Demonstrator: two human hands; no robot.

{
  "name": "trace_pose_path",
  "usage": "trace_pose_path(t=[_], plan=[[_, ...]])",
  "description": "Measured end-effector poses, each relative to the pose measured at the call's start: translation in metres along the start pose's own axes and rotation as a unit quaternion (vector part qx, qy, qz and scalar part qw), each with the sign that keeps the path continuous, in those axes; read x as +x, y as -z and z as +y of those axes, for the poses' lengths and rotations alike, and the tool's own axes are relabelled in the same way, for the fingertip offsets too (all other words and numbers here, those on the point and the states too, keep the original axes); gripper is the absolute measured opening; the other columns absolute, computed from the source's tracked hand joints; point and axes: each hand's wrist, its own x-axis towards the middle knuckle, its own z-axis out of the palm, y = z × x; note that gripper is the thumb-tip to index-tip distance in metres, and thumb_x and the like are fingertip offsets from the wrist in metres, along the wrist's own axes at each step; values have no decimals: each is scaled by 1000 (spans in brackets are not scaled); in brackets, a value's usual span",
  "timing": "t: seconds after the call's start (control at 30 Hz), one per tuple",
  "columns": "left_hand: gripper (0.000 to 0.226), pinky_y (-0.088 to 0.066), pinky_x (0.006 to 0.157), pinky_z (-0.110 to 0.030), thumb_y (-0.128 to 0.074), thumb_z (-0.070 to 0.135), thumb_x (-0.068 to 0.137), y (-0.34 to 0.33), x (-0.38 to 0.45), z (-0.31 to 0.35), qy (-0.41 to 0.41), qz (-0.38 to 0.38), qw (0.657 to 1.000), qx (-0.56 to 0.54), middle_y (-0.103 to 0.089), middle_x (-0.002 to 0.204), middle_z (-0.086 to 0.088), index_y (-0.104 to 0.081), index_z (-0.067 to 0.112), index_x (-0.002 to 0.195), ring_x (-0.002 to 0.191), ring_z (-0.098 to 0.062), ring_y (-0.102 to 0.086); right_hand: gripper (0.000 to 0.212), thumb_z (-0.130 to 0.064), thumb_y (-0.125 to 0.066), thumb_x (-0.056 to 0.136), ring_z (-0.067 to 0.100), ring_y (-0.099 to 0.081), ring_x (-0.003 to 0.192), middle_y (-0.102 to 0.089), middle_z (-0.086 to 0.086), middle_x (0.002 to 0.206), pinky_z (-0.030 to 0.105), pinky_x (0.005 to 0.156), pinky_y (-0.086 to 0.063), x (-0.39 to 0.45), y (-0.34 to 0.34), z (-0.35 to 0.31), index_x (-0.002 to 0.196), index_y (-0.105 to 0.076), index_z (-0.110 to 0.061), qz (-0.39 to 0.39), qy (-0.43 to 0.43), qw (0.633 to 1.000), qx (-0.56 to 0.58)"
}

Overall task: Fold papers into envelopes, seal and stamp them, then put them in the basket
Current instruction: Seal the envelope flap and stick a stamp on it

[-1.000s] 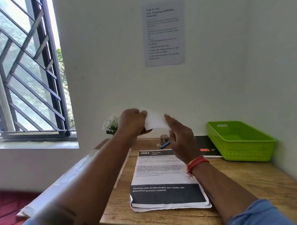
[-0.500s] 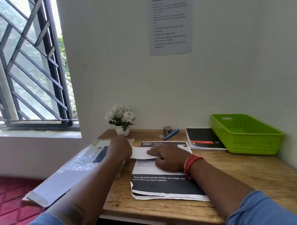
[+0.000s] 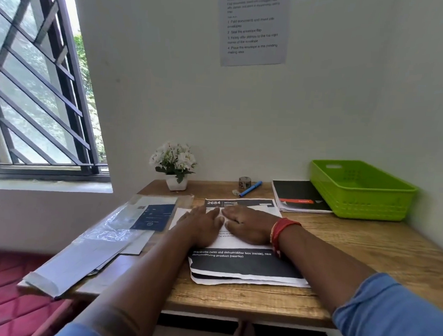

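Both hands lie flat, fingers straight and gripping nothing. The left hand [image 3: 202, 224] and right hand [image 3: 248, 226] press side by side on a folded white paper [image 3: 181, 217], whose left edge shows just beyond the left fingers [image 3: 209, 213]. Under the palms lies a stack of printed sheets [image 3: 244, 268]. The green basket [image 3: 361, 196] sits well to the right of the right fingers [image 3: 232, 211], beyond a black notebook [image 3: 299, 196].

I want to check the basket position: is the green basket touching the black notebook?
Cannot tell. In the head view the green basket hides the right edge of the black notebook, so contact or gap is not visible.
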Motion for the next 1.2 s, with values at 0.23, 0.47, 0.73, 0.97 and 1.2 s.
trace_pose_path(t=[0.23,0.47,0.73,0.97,1.2], plan=[[60,5,124,-53,-9,63,102,3,-3,1,54,-54,997,26,12,169,-8,1,47,158,155,-31,11,68,-54,-17,106,18,2,155,3,0,169,43,126,-3,2,-4,12,161,-4,-17,-38,-106,993,-30],[64,5,124,-53,-9,66,100,4,-2,-1,71,-68,995,26,17,168,-11,6,45,158,155,-33,13,66,-45,-17,105,24,0,156,3,7,169,45,126,-7,10,-7,36,160,-5,-11,-37,-194,980,-36],[57,-38,112,-43,-31,48,106,32,29,17,16,-29,999,42,-49,151,-15,-51,11,144,136,-31,-47,26,-22,-47,100,25,-63,89,-69,8,99,37,79,-53,11,31,48,103,-72,-14,198,-124,968,-97],[22,-52,81,-33,-59,18,98,41,103,30,15,193,979,-70,-73,106,-9,-77,7,103,97,-25,-68,22,-19,-60,97,23,-65,99,-72,5,112,36,86,-54,65,40,69,112,-75,-19,277,-112,953,-46],[26,-48,76,-30,-65,36,94,8,162,27,47,149,986,-66,-73,109,-5,-76,16,106,100,-24,-67,20,-16,-59,89,32,-64,99,-71,10,105,39,81,-54,96,15,91,102,-73,-20,233,-117,963,-75]])
